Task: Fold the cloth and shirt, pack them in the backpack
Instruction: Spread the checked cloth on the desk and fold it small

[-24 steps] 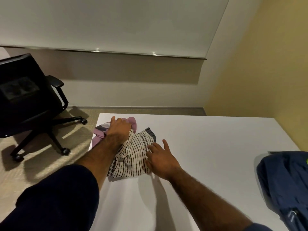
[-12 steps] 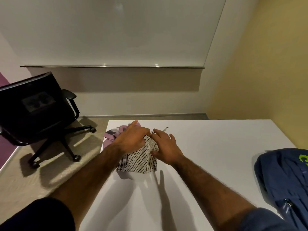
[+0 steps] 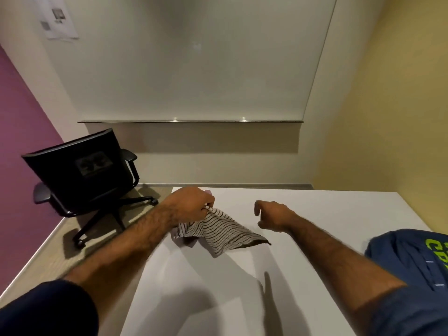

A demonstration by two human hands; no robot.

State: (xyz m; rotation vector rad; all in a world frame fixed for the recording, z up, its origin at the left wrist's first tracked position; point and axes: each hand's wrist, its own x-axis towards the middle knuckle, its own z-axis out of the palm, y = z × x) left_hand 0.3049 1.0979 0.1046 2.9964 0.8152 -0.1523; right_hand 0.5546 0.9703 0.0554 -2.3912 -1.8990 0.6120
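A black-and-white striped cloth [image 3: 224,232] hangs partly lifted off the white table [image 3: 242,287], one corner trailing to the right. My left hand [image 3: 191,204] pinches its top edge near the table's far left corner. A sliver of pink fabric [image 3: 208,191] peeks out behind that hand; the rest of it is hidden. My right hand [image 3: 272,215] hovers to the right of the cloth, fingers loosely curled, holding nothing. A blue backpack [image 3: 412,260] with green lettering lies at the table's right edge.
A black office chair [image 3: 89,173] on wheels stands on the floor left of the table. A whiteboard ledge [image 3: 189,121] runs along the far wall. A yellow wall borders the right side.
My left hand has gripped the striped cloth and raised it off the table. My right hand has come off the cloth and moved right. The camera has tilted upward.
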